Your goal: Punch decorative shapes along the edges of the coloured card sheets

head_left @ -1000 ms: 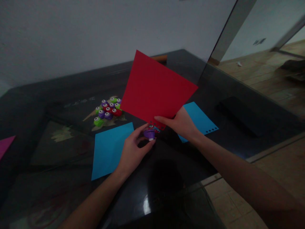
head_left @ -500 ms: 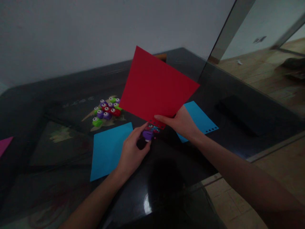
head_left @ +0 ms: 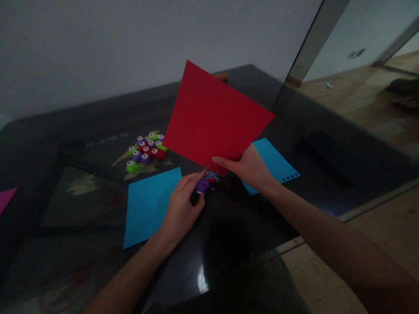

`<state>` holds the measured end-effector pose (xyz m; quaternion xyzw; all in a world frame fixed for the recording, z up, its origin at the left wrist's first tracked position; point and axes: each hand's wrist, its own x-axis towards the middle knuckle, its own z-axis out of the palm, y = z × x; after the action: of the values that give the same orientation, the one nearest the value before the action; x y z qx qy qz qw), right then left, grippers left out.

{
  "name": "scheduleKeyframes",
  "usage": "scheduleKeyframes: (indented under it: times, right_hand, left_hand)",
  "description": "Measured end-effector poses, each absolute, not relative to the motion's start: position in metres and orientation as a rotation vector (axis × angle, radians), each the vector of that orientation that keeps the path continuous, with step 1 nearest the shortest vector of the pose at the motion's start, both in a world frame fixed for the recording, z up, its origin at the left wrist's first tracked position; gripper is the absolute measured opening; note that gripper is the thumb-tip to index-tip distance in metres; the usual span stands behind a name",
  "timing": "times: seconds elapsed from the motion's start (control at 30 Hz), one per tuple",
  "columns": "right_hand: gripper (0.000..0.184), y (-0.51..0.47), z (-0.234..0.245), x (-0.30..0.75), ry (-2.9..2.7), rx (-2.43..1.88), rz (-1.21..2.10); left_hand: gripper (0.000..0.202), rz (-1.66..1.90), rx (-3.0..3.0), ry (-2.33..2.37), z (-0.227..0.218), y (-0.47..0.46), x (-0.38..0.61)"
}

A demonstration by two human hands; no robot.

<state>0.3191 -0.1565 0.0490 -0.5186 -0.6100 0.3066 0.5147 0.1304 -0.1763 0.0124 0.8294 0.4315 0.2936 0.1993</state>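
Note:
My right hand point(head_left: 249, 169) pinches the lower corner of a red paper sheet point(head_left: 216, 117), held tilted above the dark glass table point(head_left: 81, 205). A row of small holes runs along the sheet's lower edge. My left hand point(head_left: 181, 207) grips a small purple paper punch point(head_left: 202, 186) just under that edge. Tiny paper bits lie on the table point(head_left: 212, 178) beneath the punch.
Two blue sheets lie flat: one point(head_left: 149, 205) under my left wrist, one point(head_left: 273, 163) with punched holes right of my right hand. A cluster of green, purple and red punches point(head_left: 147, 150) sits further back. A pink sheet point(head_left: 6, 198) is at the left edge.
The left hand has turned the purple punch and drawn it slightly left and down along the red sheet's edge. The red sheet has risen a little.

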Motion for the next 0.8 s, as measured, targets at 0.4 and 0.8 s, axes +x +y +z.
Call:
scheduleKeyframes:
  times: [0.4,0.8]
  right_hand:
    - [0.039,-0.1557,0.0488,0.3189,-1.450,-1.266,0.707]
    - [0.021,-0.1506,0.0470,0.3246,-1.467,-1.285,0.925]
  left_hand:
    - [0.051,0.873,2.300,1.224,0.0154,-0.1756,0.1305]
    - [0.035,0.937,1.971,1.213,0.0129,-0.1745,0.1294]
